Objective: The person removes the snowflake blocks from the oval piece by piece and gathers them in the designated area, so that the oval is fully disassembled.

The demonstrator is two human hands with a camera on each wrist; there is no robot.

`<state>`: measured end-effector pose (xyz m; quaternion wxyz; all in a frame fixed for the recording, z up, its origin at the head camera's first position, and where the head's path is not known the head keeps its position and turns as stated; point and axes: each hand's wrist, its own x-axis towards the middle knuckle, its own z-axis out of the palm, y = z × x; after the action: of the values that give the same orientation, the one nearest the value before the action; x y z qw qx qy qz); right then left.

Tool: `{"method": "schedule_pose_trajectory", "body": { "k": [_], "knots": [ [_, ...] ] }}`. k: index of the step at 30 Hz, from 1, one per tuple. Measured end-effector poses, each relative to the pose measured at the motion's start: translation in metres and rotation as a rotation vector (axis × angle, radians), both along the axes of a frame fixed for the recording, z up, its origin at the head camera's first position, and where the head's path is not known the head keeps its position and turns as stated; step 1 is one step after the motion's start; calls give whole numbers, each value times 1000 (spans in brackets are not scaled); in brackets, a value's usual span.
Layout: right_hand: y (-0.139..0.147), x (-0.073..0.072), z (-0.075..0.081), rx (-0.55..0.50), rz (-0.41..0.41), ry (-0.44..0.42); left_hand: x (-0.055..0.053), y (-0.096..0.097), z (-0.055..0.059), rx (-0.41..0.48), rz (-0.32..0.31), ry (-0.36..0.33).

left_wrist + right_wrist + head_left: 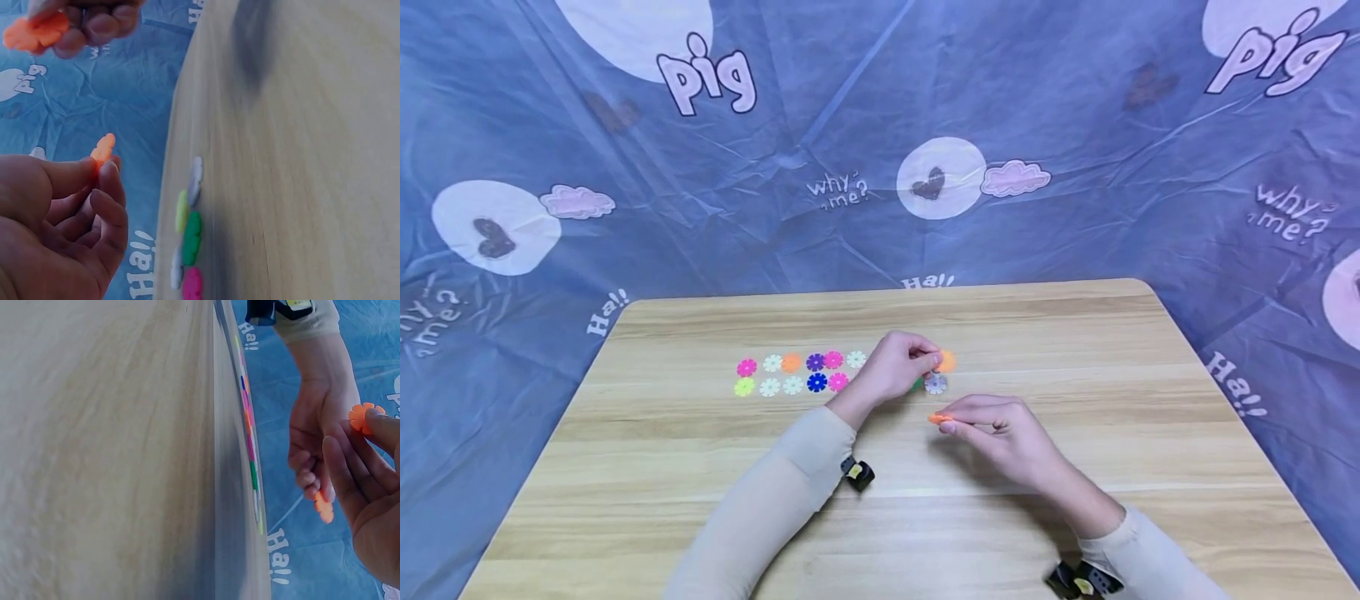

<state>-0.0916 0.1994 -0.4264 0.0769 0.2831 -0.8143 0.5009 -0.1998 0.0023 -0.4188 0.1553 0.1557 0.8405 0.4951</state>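
My left hand (891, 368) is over the right end of two rows of flower-shaped discs, pinching an orange flower-shaped disc (947, 361) between thumb and fingertips. In the left wrist view that disc (104, 147) is held edge-on, above the table surface. Lower and to the right, my right hand (1003, 429) pinches a second orange flower-shaped disc (937, 418) by its edge. The right wrist view has this disc (360, 419) under the thumb, its notched rim showing. Close below the left hand lie a grey disc (936, 383) and a partly covered green disc (917, 384).
Two rows of flower-shaped discs stretch left, among them a pink disc (747, 367), a yellow-green disc (744, 387) and a dark blue disc (817, 382). My left arm hides part of them. Behind the wooden table (647, 467) hangs a blue printed cloth (820, 242).
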Motion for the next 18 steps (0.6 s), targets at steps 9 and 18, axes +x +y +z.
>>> {"method": "schedule_pose_trajectory", "body": {
  "k": [9,18],
  "knots": [
    [1,2,1,-8,-16,-17,-11,15,-7,-121,-16,12],
    [3,3,0,10,-27,-15,-19,24,-10,-166,2,-8]
  ]
}}
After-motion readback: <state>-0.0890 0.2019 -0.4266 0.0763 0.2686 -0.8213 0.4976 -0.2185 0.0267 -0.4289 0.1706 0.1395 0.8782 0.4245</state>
